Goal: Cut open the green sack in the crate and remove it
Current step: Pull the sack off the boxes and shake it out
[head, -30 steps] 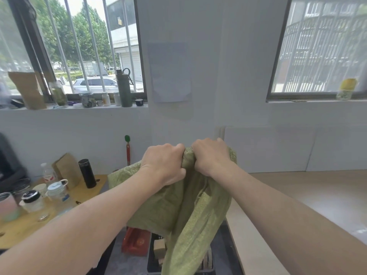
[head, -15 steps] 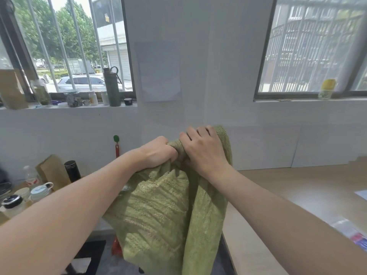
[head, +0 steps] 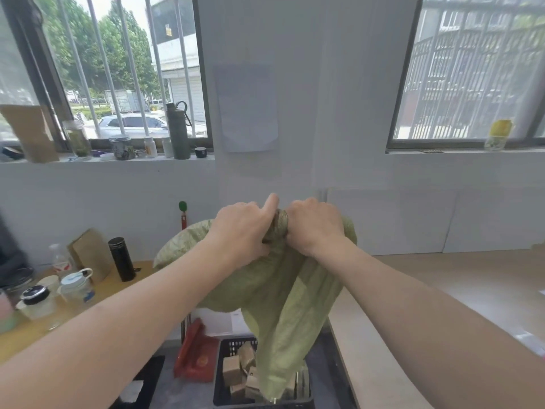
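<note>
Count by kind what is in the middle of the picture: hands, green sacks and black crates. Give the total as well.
Hands: 2, the left hand and the right hand
Sacks: 1, the green woven sack, gripped by both hands
Crates: 1, the black plastic crate
Total: 4

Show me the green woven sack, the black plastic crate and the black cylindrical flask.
Green woven sack (head: 283, 305): head view, on the hanging folds at its middle.
Black plastic crate (head: 236, 345): head view, on its slotted back wall.
Black cylindrical flask (head: 121, 259): head view, on the middle of its body.
</note>
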Demonstrator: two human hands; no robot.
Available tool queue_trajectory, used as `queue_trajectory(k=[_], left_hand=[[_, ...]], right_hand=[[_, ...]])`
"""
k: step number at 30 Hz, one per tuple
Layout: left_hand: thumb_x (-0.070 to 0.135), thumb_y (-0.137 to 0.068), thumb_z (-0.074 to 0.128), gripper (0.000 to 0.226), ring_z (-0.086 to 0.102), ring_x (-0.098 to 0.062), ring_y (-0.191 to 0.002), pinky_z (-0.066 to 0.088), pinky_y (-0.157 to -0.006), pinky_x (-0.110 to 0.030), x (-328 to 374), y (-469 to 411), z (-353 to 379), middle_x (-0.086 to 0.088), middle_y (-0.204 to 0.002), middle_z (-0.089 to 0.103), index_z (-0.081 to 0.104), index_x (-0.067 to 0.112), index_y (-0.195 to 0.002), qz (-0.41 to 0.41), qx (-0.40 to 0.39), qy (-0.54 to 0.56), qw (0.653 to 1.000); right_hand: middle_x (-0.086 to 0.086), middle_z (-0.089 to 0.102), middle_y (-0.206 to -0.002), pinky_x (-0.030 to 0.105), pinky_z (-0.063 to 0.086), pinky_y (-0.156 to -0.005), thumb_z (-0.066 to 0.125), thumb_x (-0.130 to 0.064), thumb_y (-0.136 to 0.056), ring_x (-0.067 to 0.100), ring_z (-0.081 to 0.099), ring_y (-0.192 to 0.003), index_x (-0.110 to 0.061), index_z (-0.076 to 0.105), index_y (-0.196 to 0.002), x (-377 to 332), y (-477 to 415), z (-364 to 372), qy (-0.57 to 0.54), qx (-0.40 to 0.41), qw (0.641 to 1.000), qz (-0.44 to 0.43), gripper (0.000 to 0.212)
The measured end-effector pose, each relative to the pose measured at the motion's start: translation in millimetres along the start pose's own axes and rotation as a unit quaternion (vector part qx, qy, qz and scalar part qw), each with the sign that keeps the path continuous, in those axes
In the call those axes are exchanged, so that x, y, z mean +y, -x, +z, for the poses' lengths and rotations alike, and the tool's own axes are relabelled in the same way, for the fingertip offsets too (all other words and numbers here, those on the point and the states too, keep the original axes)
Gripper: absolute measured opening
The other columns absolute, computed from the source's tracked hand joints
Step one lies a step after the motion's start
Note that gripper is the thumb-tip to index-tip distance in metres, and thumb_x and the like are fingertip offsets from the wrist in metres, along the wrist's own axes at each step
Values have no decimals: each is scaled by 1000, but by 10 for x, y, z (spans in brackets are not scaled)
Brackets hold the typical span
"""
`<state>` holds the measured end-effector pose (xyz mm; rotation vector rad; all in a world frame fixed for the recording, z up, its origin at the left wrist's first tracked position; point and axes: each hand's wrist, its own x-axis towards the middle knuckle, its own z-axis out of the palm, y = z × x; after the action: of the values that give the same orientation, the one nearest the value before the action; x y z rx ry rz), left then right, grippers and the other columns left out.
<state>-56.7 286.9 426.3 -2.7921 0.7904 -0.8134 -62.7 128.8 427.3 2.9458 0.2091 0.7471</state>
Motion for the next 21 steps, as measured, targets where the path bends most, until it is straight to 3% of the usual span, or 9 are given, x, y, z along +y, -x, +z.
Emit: queue_trajectory(k=[3,6,9,12,15,19,21], left_hand=[[28,-66,88,80,63,-33,-72,35,-60,-36,-6,85,133,-9,-83,65,50,12,-134,6,43,-74,996],[15,-79,73,53,63,-33,-77,32,-63,-36,3,121,132,-9,-88,64,45,15,-124,-6,25,-64,998],[21,-79,61,39,57,-34,-69,32,-57,-35,-28,111,116,-2,-76,55,41,20,-113,-6,31,-35,999],[26,-78,57,32,50,-32,-62,31,-52,-33,-31,80,81,5,-65,42,39,21,-104,-9,14,-13,1000],[32,-78,60,30,59,-35,-73,35,-59,-34,-31,29,36,5,-66,37,39,24,-97,-21,-12,25,999],[29,-69,59,16,63,-37,-81,37,-63,-35,-76,-44,24,0,-74,57,49,24,-80,-83,-10,151,985],[29,-65,55,14,63,-36,-81,44,-65,-36,-99,-97,7,-1,-81,67,58,22,-77,-113,-22,213,970]], right_hand=[[1,50,-70,33,41,-58,58,-18,-79,29,51,-64,-17,47,-76,-53,21,-67,-57,-44,997,40,11],[0,47,-70,33,41,-60,57,-19,-77,27,49,-63,-20,41,-72,-101,53,-89,-87,-85,991,47,17],[0,49,-71,33,41,-61,58,-20,-74,30,51,-67,-20,43,-73,-105,64,-59,-94,-90,991,44,16],[-1,52,-70,32,39,-58,60,-21,-70,32,54,-68,-21,48,-75,-70,73,-29,-82,-63,994,25,13],[-2,58,-74,35,32,-62,65,-32,-68,32,56,-72,-22,49,-87,-20,95,-11,-58,-1,998,-15,27],[7,63,-82,42,37,-74,83,-44,-52,31,59,-80,-18,55,-101,-1,138,58,62,125,988,-71,62],[9,61,-88,44,38,-79,88,-41,-47,31,58,-82,-14,57,-110,-14,159,93,85,140,984,-70,75]])
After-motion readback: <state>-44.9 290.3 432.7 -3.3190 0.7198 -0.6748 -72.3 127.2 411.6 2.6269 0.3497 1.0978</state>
